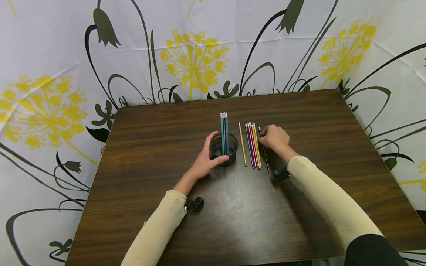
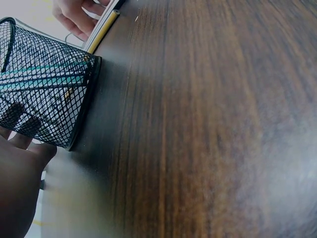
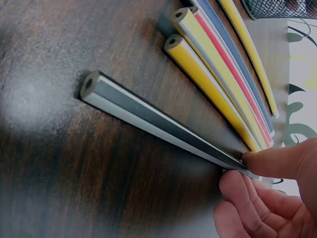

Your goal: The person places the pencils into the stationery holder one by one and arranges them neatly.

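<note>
Pencil (image 3: pixel 161 126) (black and white) is pinched on the tabletop (image 1: pixel 133 155) by the fingers (image 3: pixel 233 183) of the right hand (image 1: pixel 275 137); the mesh cup (image 2: pixel 54 114) with teal pencils (image 1: pixel 224 133) is gripped by the left hand (image 1: pixel 206 158).

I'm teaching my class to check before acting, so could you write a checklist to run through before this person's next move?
1. Left hand steadies the mesh cup: ok, curled round its side.
2. Cup upright on the table: ok.
3. Room in the cup: ok, teal pencils stand inside with open space beside them.
4. Right hand grips the black pencil: ok, fingers pinch it near its far end.
5. Black pencil fully off the table: cannot tell.
6. Black pencil above the cup: not ok, other pencils lie between.
</note>
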The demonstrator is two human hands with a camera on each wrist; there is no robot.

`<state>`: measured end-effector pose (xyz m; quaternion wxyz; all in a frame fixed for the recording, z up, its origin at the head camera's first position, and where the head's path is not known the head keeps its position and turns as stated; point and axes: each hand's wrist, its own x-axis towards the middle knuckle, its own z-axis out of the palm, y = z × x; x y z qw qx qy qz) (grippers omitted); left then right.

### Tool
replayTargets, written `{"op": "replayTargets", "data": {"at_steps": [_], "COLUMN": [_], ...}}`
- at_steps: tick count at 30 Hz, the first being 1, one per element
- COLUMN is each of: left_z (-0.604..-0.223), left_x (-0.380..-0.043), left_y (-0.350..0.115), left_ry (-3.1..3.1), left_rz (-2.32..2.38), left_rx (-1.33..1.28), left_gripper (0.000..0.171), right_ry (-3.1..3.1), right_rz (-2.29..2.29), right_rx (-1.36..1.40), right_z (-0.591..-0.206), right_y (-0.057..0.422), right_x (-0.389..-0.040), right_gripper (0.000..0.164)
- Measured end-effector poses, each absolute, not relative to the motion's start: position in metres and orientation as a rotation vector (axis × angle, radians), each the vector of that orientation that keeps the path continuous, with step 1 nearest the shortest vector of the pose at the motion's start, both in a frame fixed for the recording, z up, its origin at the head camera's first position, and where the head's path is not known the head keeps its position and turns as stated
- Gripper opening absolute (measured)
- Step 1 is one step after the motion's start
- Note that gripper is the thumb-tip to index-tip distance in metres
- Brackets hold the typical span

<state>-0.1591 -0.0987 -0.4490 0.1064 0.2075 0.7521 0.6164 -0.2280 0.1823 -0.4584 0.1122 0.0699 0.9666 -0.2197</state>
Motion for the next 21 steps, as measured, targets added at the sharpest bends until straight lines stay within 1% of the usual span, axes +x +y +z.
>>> {"op": "replayTargets", "data": {"at_steps": [10, 16, 21], "left_z": [-0.449, -0.449, -0.448], "left_x": [-0.158, -0.159, -0.159], "left_y": [-0.098, -0.099, -0.099], "left_ry": [2.207, 2.204, 2.204], "left_rz": [1.832, 1.833, 1.823], "left_rx": [0.62, 0.623, 0.611], "left_gripper": [0.082, 0.082, 0.083], "right_ry": [2.76, 2.875, 2.978], "right_rz": [-0.778, -0.918, -1.142], "right_rx": [0.236, 0.213, 0.11], "right_z": [-0.446, -0.42, -0.39], "right_y": [0.181, 0.175, 0.164], "right_x": [-0.226, -0.225, -0.222], "right_gripper": [0.023, 0.029, 0.027]}}
